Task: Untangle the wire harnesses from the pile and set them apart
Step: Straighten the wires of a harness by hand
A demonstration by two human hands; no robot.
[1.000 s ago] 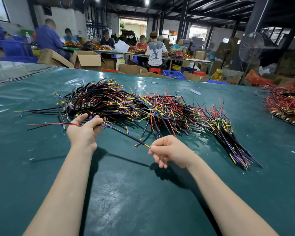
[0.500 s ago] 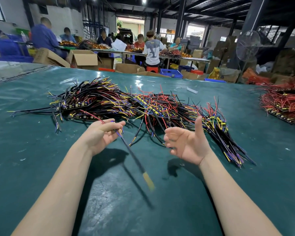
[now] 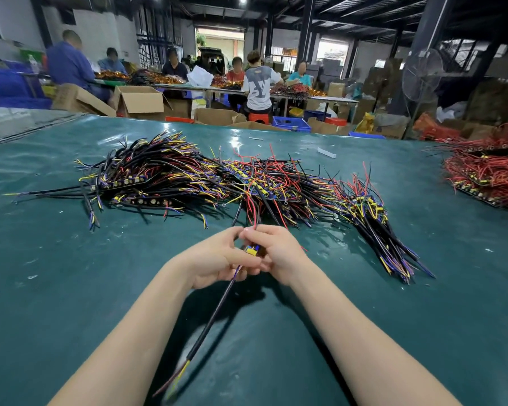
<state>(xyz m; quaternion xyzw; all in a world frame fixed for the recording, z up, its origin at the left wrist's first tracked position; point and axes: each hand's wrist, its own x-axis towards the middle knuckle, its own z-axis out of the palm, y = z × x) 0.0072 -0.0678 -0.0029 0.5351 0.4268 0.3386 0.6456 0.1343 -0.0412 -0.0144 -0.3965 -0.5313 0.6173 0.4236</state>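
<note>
Harnesses lie in one long tangled pile (image 3: pixel 217 183) running across the far half of the green table cover (image 3: pixel 56 288), left to right; a separate heap of red-wired boards (image 3: pixel 487 174) sits at the right edge, well apart.

The left hand (image 3: pixel 214 259) and right hand (image 3: pixel 276 253) meet at the near side of the pile, centre of the surface. Between them is a single harness (image 3: pixel 211 317): a black sheathed cable with a small yellow and blue component at the hands and stripped ends trailing toward the near edge. It hangs clear of the pile, apparently so that it can be freed and set down apart.

Left-hand fingers curl closed around the cable just below the component. Right-hand fingers are bunched together, pinching the component end and the red leads rising from it toward the pile.
</note>
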